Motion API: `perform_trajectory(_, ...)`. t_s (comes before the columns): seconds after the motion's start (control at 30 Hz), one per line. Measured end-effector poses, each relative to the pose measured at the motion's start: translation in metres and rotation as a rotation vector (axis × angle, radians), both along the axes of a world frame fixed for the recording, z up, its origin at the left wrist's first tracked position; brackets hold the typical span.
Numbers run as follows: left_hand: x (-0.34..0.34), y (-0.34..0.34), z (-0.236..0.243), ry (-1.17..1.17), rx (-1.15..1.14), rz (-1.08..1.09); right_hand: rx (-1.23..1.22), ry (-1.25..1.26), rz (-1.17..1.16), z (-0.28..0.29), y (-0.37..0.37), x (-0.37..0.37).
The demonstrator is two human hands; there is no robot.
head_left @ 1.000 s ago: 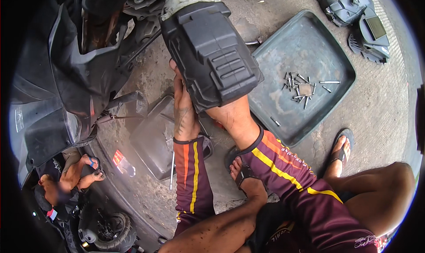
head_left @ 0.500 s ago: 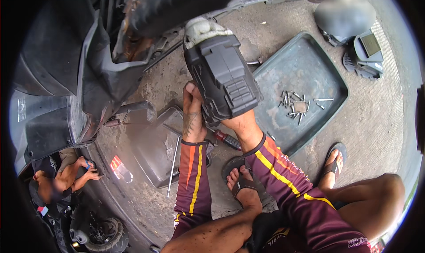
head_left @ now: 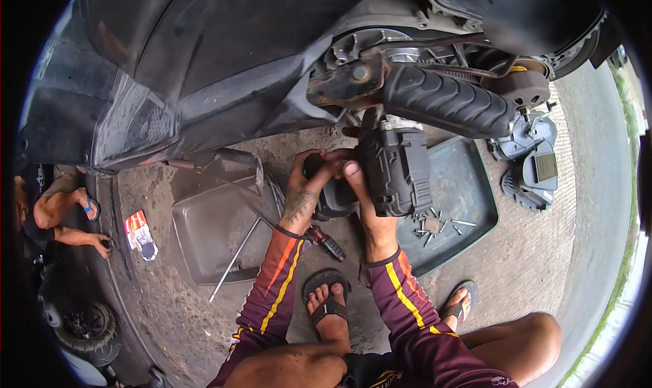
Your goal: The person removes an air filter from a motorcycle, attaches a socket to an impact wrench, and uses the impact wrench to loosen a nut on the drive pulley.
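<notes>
A bulky black cordless impact wrench (head_left: 401, 174) with a grey metal nose is held between my hands, below the scooter's black kick lever (head_left: 448, 102). My right hand (head_left: 367, 191) grips it beside its body, partly hidden behind the black housing. My left hand (head_left: 309, 184) has its fingers curled round the black block at the wrench's base, which looks like its battery. The fingers of both hands meet near the middle of the tool. Beneath my left wrist, a red-and-black handled tool (head_left: 327, 244) lies on the ground.
The scooter's dark body (head_left: 224, 55) spans the top. A grey-green tray (head_left: 475, 177) with several bolts (head_left: 429, 226) stands right; removed engine covers (head_left: 536, 170) lie beyond. A black basin (head_left: 197, 252) with a metal rod (head_left: 234, 260) is at left, near another person (head_left: 58, 211).
My view has shifted, showing more of the scooter. The impact wrench is now more upright in view, and my left hand has come onto the block at its base.
</notes>
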State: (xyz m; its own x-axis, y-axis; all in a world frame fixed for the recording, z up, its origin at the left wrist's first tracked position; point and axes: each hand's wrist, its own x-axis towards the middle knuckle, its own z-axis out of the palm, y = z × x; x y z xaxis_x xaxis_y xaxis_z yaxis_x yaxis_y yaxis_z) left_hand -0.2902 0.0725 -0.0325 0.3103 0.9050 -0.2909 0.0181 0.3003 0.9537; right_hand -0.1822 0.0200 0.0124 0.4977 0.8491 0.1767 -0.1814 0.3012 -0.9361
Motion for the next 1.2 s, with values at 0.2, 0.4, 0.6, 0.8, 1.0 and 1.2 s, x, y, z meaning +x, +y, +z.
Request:
perform_trajectory(0.2,-0.002,0.003,-0.009,-0.046,0.028,0.080,-0.130,-0.035,-0.347,-0.012,0.007,-0.026)
perform_trajectory(0.4,-0.008,0.003,-0.004,-0.001,0.010,0.068,-0.055,0.122,-0.389,0.001,0.012,-0.037)
perform_trajectory(0.6,-0.003,0.001,0.006,-0.056,-0.038,0.013,0.019,0.167,-0.037,-0.003,0.005,-0.007)
perform_trajectory(0.8,0.009,-0.004,0.015,-0.239,-0.130,0.059,-0.142,-0.101,-0.225,-0.013,0.006,-0.011)
perform_trajectory(1.0,0.010,-0.012,0.014,-0.201,-0.049,0.152,-0.129,-0.318,-0.244,-0.024,0.000,-0.015)
perform_trajectory(1.2,0.016,-0.011,0.001,-0.209,-0.054,0.183,-0.179,-0.511,-0.299,-0.038,-0.002,-0.012)
